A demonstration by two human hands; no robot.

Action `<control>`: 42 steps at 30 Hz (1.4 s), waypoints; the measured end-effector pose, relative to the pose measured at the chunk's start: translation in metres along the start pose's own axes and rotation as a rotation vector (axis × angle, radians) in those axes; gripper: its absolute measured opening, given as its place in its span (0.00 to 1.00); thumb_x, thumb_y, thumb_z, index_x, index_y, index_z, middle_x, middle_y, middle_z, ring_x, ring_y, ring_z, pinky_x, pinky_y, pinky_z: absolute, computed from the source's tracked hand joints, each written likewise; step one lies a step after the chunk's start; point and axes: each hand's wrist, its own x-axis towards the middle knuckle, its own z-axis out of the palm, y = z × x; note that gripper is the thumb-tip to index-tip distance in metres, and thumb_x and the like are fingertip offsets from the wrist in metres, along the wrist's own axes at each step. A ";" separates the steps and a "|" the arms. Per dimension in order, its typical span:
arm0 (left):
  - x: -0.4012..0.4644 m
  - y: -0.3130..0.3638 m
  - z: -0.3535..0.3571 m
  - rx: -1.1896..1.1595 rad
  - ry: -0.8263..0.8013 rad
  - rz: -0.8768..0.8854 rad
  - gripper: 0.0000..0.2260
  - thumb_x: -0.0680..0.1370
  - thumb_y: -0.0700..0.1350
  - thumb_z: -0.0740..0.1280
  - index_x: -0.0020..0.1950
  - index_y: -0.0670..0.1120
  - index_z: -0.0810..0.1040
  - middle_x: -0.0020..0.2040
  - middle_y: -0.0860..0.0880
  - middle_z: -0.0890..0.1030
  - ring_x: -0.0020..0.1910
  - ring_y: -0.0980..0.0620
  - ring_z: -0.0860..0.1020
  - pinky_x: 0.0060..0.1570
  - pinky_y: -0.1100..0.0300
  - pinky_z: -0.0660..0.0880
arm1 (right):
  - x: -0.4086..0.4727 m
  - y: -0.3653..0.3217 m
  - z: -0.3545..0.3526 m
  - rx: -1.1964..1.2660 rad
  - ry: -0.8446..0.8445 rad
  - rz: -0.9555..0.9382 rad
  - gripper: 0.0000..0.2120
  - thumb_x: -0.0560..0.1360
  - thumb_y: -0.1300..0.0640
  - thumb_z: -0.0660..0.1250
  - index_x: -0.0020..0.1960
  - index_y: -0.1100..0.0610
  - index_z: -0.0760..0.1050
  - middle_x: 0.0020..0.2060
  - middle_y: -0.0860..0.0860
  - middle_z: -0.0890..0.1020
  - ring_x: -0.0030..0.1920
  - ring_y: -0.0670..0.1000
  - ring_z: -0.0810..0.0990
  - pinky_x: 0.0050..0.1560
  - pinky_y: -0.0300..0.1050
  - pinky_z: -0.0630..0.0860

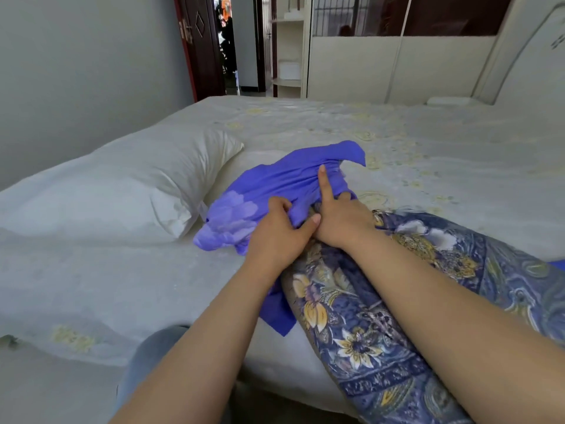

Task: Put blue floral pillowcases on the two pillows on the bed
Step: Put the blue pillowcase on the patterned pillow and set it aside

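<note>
A crumpled blue pillowcase [275, 182] with a pale flower print lies bunched on the bed in front of me. My left hand [275, 231] pinches a fold of it between thumb and fingers. My right hand [339, 215] also grips the blue cloth, its index finger stretched out along the fabric. A bare white pillow [122, 185] lies to the left, its corner touching the pillowcase. A second pillow in a dark blue cover with yellow flowers [382, 325] lies under my right forearm.
The bed has a pale sheet with faint yellow flowers [428, 142]. A cream headboard [526, 50] stands at the right, a wardrobe with shelves [351, 62] behind, and an open dark red door [201, 47] at the back. My knee in grey trousers [153, 356] is below.
</note>
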 end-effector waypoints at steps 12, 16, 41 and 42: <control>0.024 -0.008 -0.043 0.306 0.004 0.057 0.04 0.75 0.43 0.61 0.45 0.43 0.73 0.46 0.40 0.79 0.49 0.39 0.76 0.40 0.56 0.65 | 0.021 0.065 -0.062 0.424 -0.160 0.111 0.44 0.71 0.32 0.61 0.77 0.56 0.52 0.71 0.57 0.67 0.65 0.55 0.70 0.57 0.45 0.66; 0.027 -0.003 -0.029 0.296 0.027 0.023 0.11 0.76 0.50 0.63 0.51 0.43 0.71 0.47 0.41 0.79 0.52 0.39 0.77 0.44 0.52 0.70 | 0.014 0.057 -0.038 0.253 -0.169 0.137 0.32 0.75 0.39 0.61 0.65 0.65 0.66 0.61 0.63 0.74 0.51 0.58 0.74 0.44 0.44 0.65; 0.105 0.053 -0.061 0.524 -0.053 0.270 0.28 0.73 0.60 0.67 0.67 0.49 0.67 0.65 0.45 0.69 0.65 0.42 0.67 0.63 0.49 0.67 | -0.026 0.020 -0.038 0.786 0.041 0.028 0.12 0.78 0.55 0.62 0.50 0.64 0.77 0.52 0.62 0.81 0.54 0.60 0.79 0.46 0.44 0.70; 0.109 0.051 -0.062 0.472 -0.075 0.224 0.30 0.74 0.59 0.66 0.70 0.48 0.64 0.68 0.44 0.68 0.66 0.42 0.67 0.64 0.49 0.66 | -0.028 0.017 -0.040 0.755 0.042 0.004 0.12 0.78 0.55 0.61 0.49 0.64 0.76 0.51 0.62 0.81 0.52 0.60 0.79 0.46 0.46 0.72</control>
